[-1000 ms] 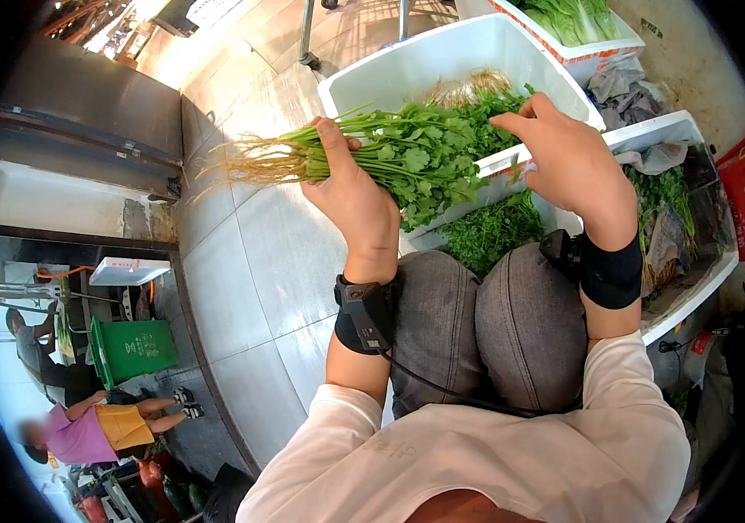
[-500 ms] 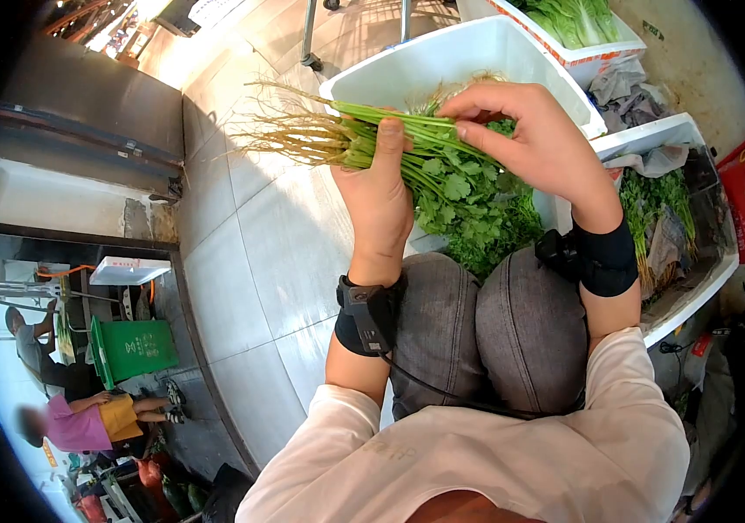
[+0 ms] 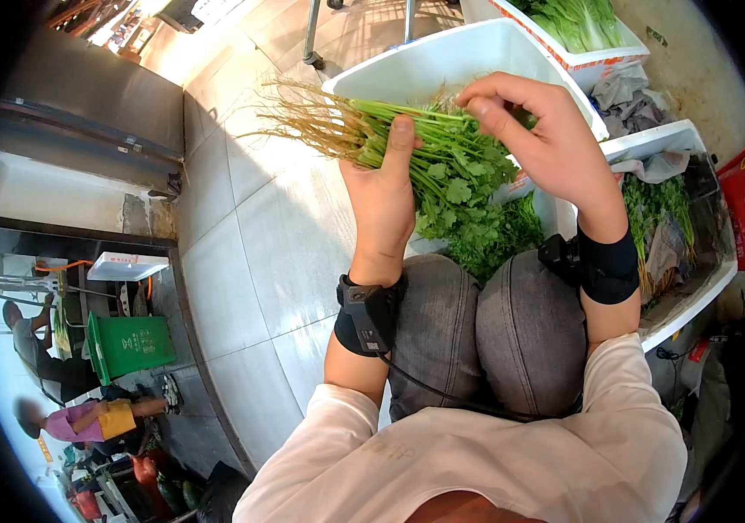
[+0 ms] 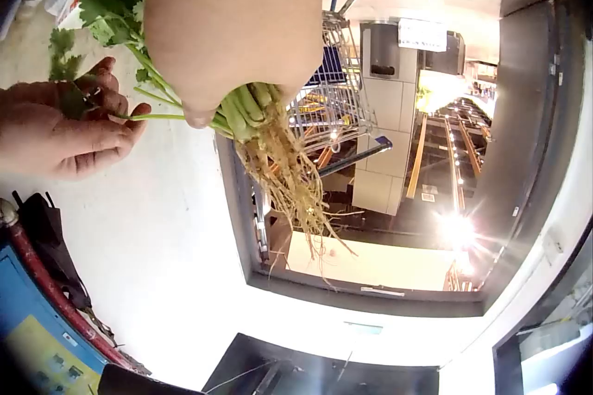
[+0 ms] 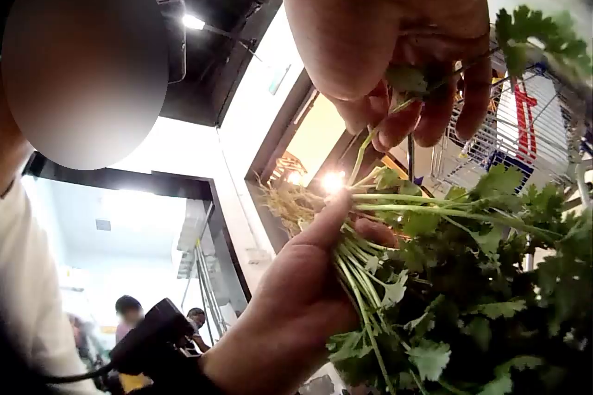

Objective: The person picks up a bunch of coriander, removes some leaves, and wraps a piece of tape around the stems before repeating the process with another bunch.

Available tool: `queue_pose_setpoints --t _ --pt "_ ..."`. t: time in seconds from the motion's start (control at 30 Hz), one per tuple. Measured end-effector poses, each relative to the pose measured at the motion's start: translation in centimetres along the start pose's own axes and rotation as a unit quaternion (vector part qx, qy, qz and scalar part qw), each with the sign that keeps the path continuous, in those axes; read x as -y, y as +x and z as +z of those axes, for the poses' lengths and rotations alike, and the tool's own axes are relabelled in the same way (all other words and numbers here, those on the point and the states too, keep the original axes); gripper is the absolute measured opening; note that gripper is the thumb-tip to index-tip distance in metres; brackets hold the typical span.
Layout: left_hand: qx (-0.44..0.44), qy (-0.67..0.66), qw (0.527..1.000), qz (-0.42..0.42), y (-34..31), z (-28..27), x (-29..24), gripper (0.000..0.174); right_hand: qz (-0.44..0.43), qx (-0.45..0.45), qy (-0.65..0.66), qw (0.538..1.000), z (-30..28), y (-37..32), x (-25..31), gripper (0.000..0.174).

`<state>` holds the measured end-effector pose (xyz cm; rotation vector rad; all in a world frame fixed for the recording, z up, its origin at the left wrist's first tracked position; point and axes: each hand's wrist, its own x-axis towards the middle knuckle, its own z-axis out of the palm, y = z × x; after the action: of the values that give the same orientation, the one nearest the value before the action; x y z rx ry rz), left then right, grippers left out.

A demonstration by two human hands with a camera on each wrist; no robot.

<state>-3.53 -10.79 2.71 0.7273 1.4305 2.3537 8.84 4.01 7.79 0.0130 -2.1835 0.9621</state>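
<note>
My left hand (image 3: pixel 381 205) grips a bunch of coriander (image 3: pixel 460 179) round its stems, the thumb lying across the top. Tangled pale brown roots (image 3: pixel 311 122) stick out to the left of that fist, and the leaves spread to the right. My right hand (image 3: pixel 547 139) is over the leafy side with fingers bent. In the left wrist view its fingertips pinch a thin green stem (image 4: pixel 153 117) that runs from the bunch. The right wrist view shows the same hand (image 5: pixel 389 34) above the bunch, a small leaf between its fingers.
A white foam box (image 3: pixel 390 70) stands just beyond the bunch. More greens (image 3: pixel 499 235) lie near my knees. At right, another white box (image 3: pixel 704 270) holds greens and cloth; leafy lettuce (image 3: pixel 577 22) fills one behind. A green bin (image 3: pixel 133 349) and two people are far left.
My left hand has shifted right with the bunch. My right hand moved left from the leaves to the stems, then drew back slightly, pinching a thin stem.
</note>
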Motion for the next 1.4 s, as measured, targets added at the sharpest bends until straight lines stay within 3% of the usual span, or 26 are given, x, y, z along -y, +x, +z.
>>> queue_pose_setpoints --t 0.07,0.2,0.3,0.37,0.57,0.7,0.77,0.8,1.17,1.27,1.4 --pt "0.004 -0.003 1.0 -0.002 -0.1 0.0 0.0 0.02 0.141 0.031 0.057 0.988 -0.5 0.1 1.1 0.017" --pt "0.036 -0.01 0.999 0.0 -0.4 0.2 -0.1 0.024 0.149 0.052 0.049 0.986 -0.4 -0.2 0.6 0.018" --pt "0.076 -0.006 0.997 0.006 -0.4 0.1 -0.1 0.027 0.114 0.077 0.026 0.99 -0.3 -0.4 0.1 0.019" --pt "0.082 -0.018 0.996 0.015 -0.3 0.1 0.1 0.027 0.034 0.084 -0.02 0.996 -0.4 -0.4 -0.8 0.02" --pt "0.11 -0.051 0.993 0.007 -0.5 0.0 -0.2 0.029 -0.02 0.085 -0.009 0.996 -0.3 -0.4 -0.9 0.015" --pt "0.102 -0.101 0.99 -0.015 -0.7 0.1 -0.1 0.029 -0.014 0.056 0.012 0.998 -0.1 -0.3 -0.9 0.014" --pt "0.093 -0.097 0.991 -0.024 -0.5 -0.1 0.1 0.029 0.086 0.081 -0.009 0.993 -0.7 -0.2 0.0 0.008" --pt "0.084 -0.093 0.992 -0.033 -0.4 -0.2 0.2 0.028 0.086 0.08 -0.009 0.993 -0.6 -0.2 0.0 0.008" --pt "0.159 0.056 0.985 -0.04 -0.9 0.7 -1.2 0.034 0.101 -0.066 0.206 0.971 -0.2 -0.1 -0.6 0.014" --pt "0.215 0.047 0.974 -0.06 -0.8 0.3 -1.1 0.036 0.082 -0.112 0.207 0.969 -0.1 0.0 -0.8 0.014" --pt "0.222 0.065 0.972 -0.046 -1.3 1.0 -1.3 0.039 0.085 -0.145 0.218 0.961 -0.3 0.1 -0.9 0.014"
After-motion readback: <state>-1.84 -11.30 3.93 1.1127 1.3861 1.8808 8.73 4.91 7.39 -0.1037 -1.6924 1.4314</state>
